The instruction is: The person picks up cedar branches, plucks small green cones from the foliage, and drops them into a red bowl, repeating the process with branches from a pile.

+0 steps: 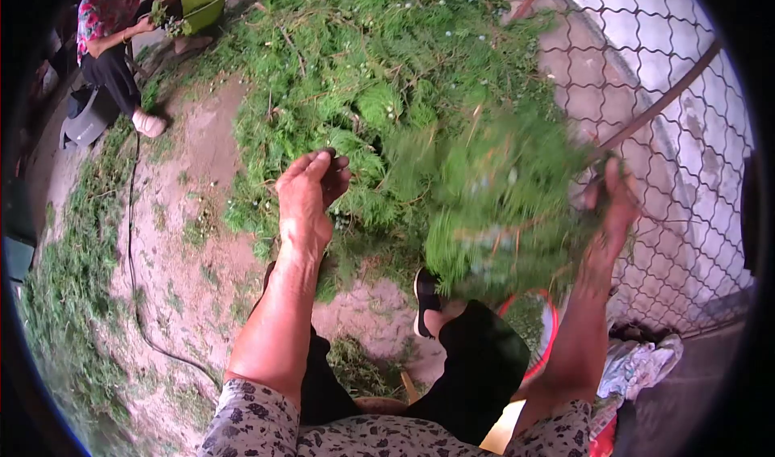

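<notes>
A leafy green branch, blurred by motion, hangs from my right hand, whose fingers are closed round its stem end at the right. My left hand is raised in front of the big heap of green cuttings, its fingers curled together with the thumb on top; anything between them is too small to name. Below the branch, beside my right knee, a red-rimmed container holds green bits and is partly hidden by my leg and forearm.
At the upper left a person sits holding a sprig near a yellow-green basin. A dark cable crosses the ground at left. Wire mesh stands along the right, with plastic bags below it.
</notes>
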The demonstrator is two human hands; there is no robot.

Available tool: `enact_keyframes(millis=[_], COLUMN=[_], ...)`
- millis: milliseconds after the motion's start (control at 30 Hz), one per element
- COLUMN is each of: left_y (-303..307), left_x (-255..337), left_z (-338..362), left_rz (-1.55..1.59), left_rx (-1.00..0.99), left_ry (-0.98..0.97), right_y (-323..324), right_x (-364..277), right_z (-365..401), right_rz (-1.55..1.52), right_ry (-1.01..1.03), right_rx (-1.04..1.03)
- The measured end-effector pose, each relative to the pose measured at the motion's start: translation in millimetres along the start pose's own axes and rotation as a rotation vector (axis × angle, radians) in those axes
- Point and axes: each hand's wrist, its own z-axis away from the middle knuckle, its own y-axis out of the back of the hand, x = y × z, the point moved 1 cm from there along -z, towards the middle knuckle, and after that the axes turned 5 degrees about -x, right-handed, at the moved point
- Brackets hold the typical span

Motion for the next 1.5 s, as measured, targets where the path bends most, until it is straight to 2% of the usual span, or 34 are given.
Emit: enact_keyframes(millis=[67,100,167,233,300,367,400,533,633,700,833,933,1000,1167,1267,1333,1400,1500], left_y=[-2.2,-1.4,-2.0,-5.2,-5.2,-2.4,-0.5,12.9,20.8,21.9,31.0,34.7,35.3,45.8,56.5,63.3,65.2,71.0], left_x=[-1.4,-3.6,-4.2,-4.0,-3.3,-0.4,0.8,5.3,9.8,14.2,17.2,22.0,23.9,30.6,37.6,40.7,45.2,50.7], left_z=[-1.7,-2.9,-3.4,-3.0,-3.2,-5.0,-5.6,-13.6,-14.3,-13.1,-17.8,-20.1,-21.1,-25.1,-25.9,-26.1,-25.6,-27.6], left_rz=[0.0,-0.004,-0.031,-0.023,-0.015,-0.009,0.006,0.119,0.093,0.108,0.15,0.187,0.258,0.305,0.347,0.368,0.382,0.416], left_rx=[-0.004,-0.009,-0.009,0.002,0.005,0.023,0.025,0.047,0.065,0.094,0.096,0.107,0.112,0.118,0.135,0.087,0.1,0.145], left_ry=[-0.013,-0.016,-0.014,-0.012,-0.004,-0.004,-0.006,0.0,0.023,0.034,0.055,0.05,0.036,0.014,-0.007,-0.003,-0.015,-0.037], right_y=[3.3,0.2,-11.5,-22.1,-20.5,-40.0,-44.7,-75.4,-111.8,-135.5,-182.3,-207.8,-215.3,-210.4,-202.2,-193.7,-178.7,-153.4], right_x=[-3.6,-2.1,5.8,29.7,121.4,160.8,185.9,256.0,296.9,331.6,374.8,386.9,386.6,377.8,355.2,300.2,275.4,222.8], right_z=[-35.3,-53.0,-85.1,-107.1,-137.2,-110.6,-102.0,-58.6,-16.3,10.0,38.9,46.9,53.1,67.1,76.3,74.1,69.7,61.6], right_rz=[-0.239,-0.241,-0.355,0.021,-0.139,0.043,-0.085,-0.142,-0.242,-0.287,-0.442,-0.496,-0.31,-0.005,-0.088,-0.006,-0.004,0.166], right_ry=[0.243,0.247,0.62,0.13,-0.289,-0.626,-0.653,-0.618,-0.788,-0.91,-0.841,-0.96,-1.056,-1.06,-0.756,-0.63,-0.45,-0.146], right_rx=[0.163,0.162,0.015,0.117,0.013,0.024,0.021,-0.04,-0.101,-0.246,-0.32,-0.361,-0.384,-0.408,-0.377,-0.346,-0.31,-0.269])
